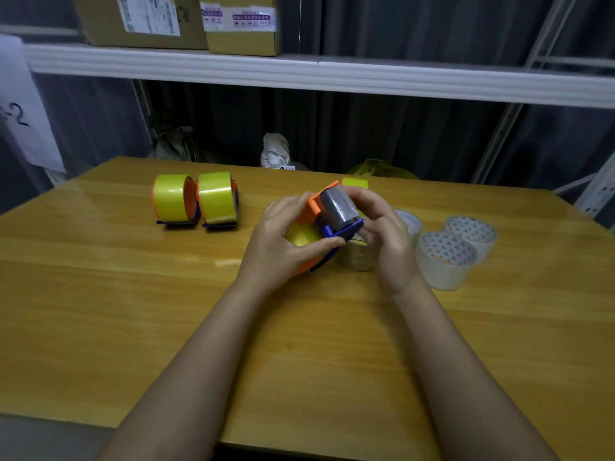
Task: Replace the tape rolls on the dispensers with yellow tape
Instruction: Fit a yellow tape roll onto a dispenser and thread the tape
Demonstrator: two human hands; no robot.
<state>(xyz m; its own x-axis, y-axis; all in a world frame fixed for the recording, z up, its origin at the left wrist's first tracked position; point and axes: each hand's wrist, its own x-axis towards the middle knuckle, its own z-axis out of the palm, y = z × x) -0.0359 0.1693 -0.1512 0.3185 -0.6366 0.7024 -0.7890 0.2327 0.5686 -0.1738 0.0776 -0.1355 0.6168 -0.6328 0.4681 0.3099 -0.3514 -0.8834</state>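
Yellow tape (pixel 301 235) is seen loaded on an orange dispenser (pixel 314 207) that is held above the middle of the wooden table (pixel 133 311) by both hands. The left hand (pixel 283 241) is curled round the dispenser's left and lower side, with the thumb laid along a blue part (pixel 339 232) at its front edge and the other fingers wrapped behind the orange body. The right hand (pixel 382 234) is curled round the opposite side, its fingers bent over the top and right of a grey roller (pixel 339 209) that faces the camera; whether the fingertips pinch a tape end cannot be told, since they are hidden behind the roller.

Two more orange dispensers, the left one (pixel 171 201) and the right one (pixel 218 202), are stood side by side on the table to the left, touching or nearly so, each already fitted with yellow tape. Just behind the held dispenser a further yellow roll (pixel 355 183) is partly hidden.

A clear roll (pixel 357 256) lies on the table beneath the hands. To the right, three whitish rolls are grouped close together: a nearer one (pixel 444 261), a farther one (pixel 472 232) and one (pixel 409 224) partly covered by the right hand.

Cardboard boxes (pixel 186 21) are stood on a white shelf (pixel 299 73) above the far side of the table
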